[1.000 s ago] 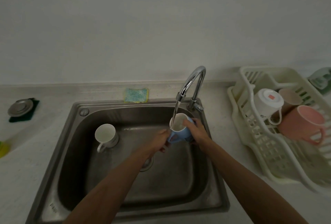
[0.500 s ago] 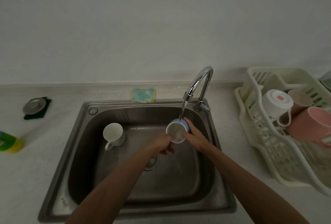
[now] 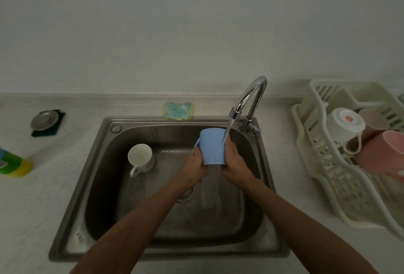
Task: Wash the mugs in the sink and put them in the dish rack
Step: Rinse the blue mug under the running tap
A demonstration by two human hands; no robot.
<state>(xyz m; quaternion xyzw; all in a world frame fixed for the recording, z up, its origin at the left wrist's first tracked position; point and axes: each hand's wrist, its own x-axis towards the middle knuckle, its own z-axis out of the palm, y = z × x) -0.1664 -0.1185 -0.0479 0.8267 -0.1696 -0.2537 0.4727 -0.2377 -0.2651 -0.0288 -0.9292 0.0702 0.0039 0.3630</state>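
The blue mug (image 3: 213, 146) is held above the basin at the far right of the sink (image 3: 102, 164), under the faucet (image 3: 251, 96). Its outer wall faces the camera and its mouth is out of sight. The water stream (image 3: 227, 129) strikes the mug's right side. The left hand (image 3: 193, 168) grasps the side with the handle, fingers curled round it. The right hand (image 3: 235, 164) wraps the opposite side, fingers bent against the wall just where the water lands.

Below the hands water runs over the steel floor towards the drain (image 3: 188, 195), which the left wrist partly covers. A white mug (image 3: 141, 156) stands upright at the basin's left, apart from the hands, its handle pointing to the near side.

The sink is set in a pale speckled counter (image 3: 43, 197) that meets a plain light wall (image 3: 196, 28). A blue-and-yellow sponge (image 3: 178, 110) lies on the counter just behind the sink's rim. To the left a round metal plug (image 3: 44, 117) rests on a dark green pad (image 3: 47, 131), and a green and yellow bottle (image 3: 13, 164) lies at the frame's edge.

On the right stands a cream plastic dish rack (image 3: 323, 164). It holds an inverted white cup (image 3: 344, 125), a beige cup (image 3: 371, 120) behind it, and a pink cup (image 3: 382, 155) lying on its side, the three close together.
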